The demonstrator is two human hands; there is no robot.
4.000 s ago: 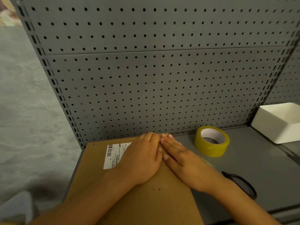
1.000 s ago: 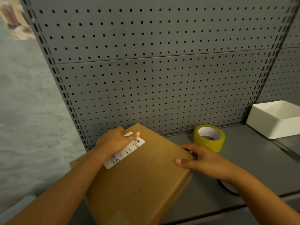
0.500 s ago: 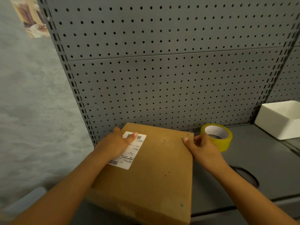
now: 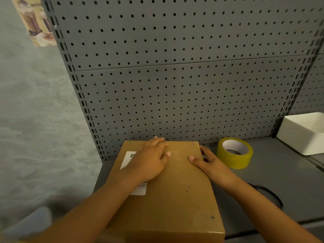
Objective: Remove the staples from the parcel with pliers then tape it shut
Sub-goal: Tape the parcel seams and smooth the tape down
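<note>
Parcel (image 4: 168, 190) flat on shelf (image 4: 280, 181), against pegboard (image 4: 175, 93). Left hand (image 4: 150, 162) flat on top, fingers straight. Right hand (image 4: 208, 163) curled over right edge, thumb on top. Cardboard looks stiff, light, slides easily; best held by 2 side edges. Tape roll (image 4: 235, 153) just beside.

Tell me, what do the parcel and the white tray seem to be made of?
Parcel: probably brown cardboard, matte, with sharp folded edges and a paper label. White tray: likely plastic, smooth and even, with thick straight walls; foam cannot be ruled out.
</note>
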